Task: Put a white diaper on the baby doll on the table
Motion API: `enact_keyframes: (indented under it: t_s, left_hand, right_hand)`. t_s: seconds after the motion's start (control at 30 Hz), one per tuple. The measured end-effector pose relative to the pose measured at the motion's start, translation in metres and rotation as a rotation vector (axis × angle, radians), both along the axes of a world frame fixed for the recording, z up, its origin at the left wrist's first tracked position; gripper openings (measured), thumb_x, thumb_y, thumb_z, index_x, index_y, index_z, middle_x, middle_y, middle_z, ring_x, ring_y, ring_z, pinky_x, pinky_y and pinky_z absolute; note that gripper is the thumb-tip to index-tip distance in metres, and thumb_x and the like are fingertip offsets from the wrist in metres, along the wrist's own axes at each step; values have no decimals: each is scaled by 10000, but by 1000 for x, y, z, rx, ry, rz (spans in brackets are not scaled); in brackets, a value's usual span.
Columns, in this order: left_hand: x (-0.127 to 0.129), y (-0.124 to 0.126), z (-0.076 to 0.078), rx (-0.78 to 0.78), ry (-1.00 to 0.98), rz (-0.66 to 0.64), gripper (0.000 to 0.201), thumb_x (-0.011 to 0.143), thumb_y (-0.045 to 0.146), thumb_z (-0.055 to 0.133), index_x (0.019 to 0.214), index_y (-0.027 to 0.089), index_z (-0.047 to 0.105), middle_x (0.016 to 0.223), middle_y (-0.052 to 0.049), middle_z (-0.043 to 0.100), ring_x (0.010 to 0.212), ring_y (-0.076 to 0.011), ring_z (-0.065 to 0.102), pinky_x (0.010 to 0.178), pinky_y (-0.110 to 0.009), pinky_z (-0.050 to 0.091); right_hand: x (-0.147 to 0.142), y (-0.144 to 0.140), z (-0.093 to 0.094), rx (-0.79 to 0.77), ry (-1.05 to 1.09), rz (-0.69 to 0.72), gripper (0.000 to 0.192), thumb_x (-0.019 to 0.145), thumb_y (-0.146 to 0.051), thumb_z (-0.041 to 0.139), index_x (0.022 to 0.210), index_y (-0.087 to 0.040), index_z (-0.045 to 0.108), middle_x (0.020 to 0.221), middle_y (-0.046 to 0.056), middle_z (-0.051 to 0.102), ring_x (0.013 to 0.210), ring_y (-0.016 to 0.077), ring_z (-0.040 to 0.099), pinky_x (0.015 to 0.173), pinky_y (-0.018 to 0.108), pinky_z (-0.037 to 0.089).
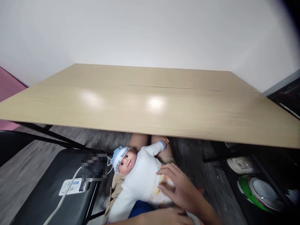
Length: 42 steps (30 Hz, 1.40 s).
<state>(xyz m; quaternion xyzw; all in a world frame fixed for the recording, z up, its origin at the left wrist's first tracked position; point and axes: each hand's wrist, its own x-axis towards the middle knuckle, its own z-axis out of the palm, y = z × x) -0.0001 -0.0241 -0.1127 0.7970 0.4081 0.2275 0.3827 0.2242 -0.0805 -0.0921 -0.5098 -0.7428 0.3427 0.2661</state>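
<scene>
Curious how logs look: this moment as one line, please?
doll: face-up on lap | right hand: at its printed lower part | left hand: at picture's bottom

Glare whitens the bright tabletop (192, 115); lower right sits dim; black vignetting clips the upper-right corner.

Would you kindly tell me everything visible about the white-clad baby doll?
The white-clad baby doll lies face up across the person's lap, head toward picture left. Its smooth face looks plastic; a blue-and-white cap bears lettering. The fuzzy top has a blue cuff; the lower garment is pale and printed. One arm stretches outward. The right hand appears to touch the garment.
</scene>
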Motion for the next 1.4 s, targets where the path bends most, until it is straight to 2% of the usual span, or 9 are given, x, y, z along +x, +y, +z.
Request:
enact_keyframes:
  t_s: [0.17, 0.37, 0.57, 0.7, 0.83, 0.93, 1.0, 1.2, 1.4]
  left_hand:
    - [6, -62, 25, 110, 28, -299, 291, 1049, 400, 627, 1324, 367, 715, 1312, -10, 763, 1247, -164, 681, 1076, -332, 577]
    - [-15, -53, 38, 217, 153, -211, 447, 1080, 312, 583, 1520, 378, 554, 1355, 67, 744, 1212, -124, 624, 1095, -271, 493]
    - [-11, -49, 31, 170, 207, -256, 246, 1109, 291, 487, 1270, 309, 672, 1146, 21, 746, 1055, -165, 565, 973, -318, 414]
    - [-18, -48, 41, 82, 230, -319, 205, 1102, 249, 463, 1109, 228, 667, 1084, -9, 721, 1056, -156, 567, 1023, -320, 383]
    - [-42, -48, 59, -249, 248, -463, 221, 959, 174, 651, 1159, 264, 681, 1296, 28, 723, 1269, -147, 626, 1195, -292, 387]
    - [-56, -49, 63, -410, 257, -531, 381, 824, 102, 703, 1166, 270, 689, 1294, 41, 734, 1300, -161, 638, 1081, -226, 460]
    - [-56, -49, 62, -428, 266, -564, 472, 795, 120, 725, 1236, 282, 679, 1237, 31, 747, 1258, -181, 649, 1015, -222, 469]
    - [2, -39, 48, -193, 212, -408, 376, 986, 559, 683, 1235, 278, 665, 1229, -6, 696, 1216, -195, 612, 1132, -336, 428]
    - [109, -4, -4, 304, 606, -560, 506, 971, 385, 698, 1374, 95, 602, 1394, -173, 662, 1367, -346, 571, 1186, -511, 431]
  right_hand:
    - [31, 5, -30, 3, 33, -115, 317, 1038, -314, 655, 1344, -346, 730, 1295, 7, 703, 1225, 123, 650, 1091, 268, 545]
    - [31, 29, -61, 48, 107, -242, 255, 1063, -384, 625, 944, -222, 783, 989, 18, 714, 963, 101, 651, 903, 247, 482]
    - [44, 61, -60, 54, 114, -407, 294, 1065, -440, 609, 1140, -213, 780, 1126, 47, 718, 1025, 110, 673, 949, 239, 527]
    - [21, 46, -30, 85, 48, -174, 366, 1077, -425, 589, 1390, -264, 688, 1351, 57, 679, 1292, 146, 629, 1150, 286, 524]
    - [-11, 16, -10, 102, -52, 192, 394, 1078, -365, 613, 1471, -386, 626, 1562, -40, 569, 1503, 115, 493, 1317, 284, 394]
    - [-10, 1, -12, 96, -83, 187, 190, 1089, -381, 594, 1212, -313, 721, 1319, -37, 674, 1327, 115, 551, 1171, 266, 409]
    - [6, -7, -15, 52, -135, 162, 264, 1105, -400, 543, 986, -225, 701, 1025, -9, 685, 1085, 120, 568, 1061, 280, 389]
    - [68, -37, -19, -339, -373, 110, 556, 1113, -594, 396, 914, -171, 697, 901, 37, 696, 911, 108, 558, 918, 260, 321]
    - [73, -55, -57, -550, -406, -68, 518, 1041, -596, 450, 913, -141, 663, 920, 65, 711, 792, 83, 454, 743, 256, 153]
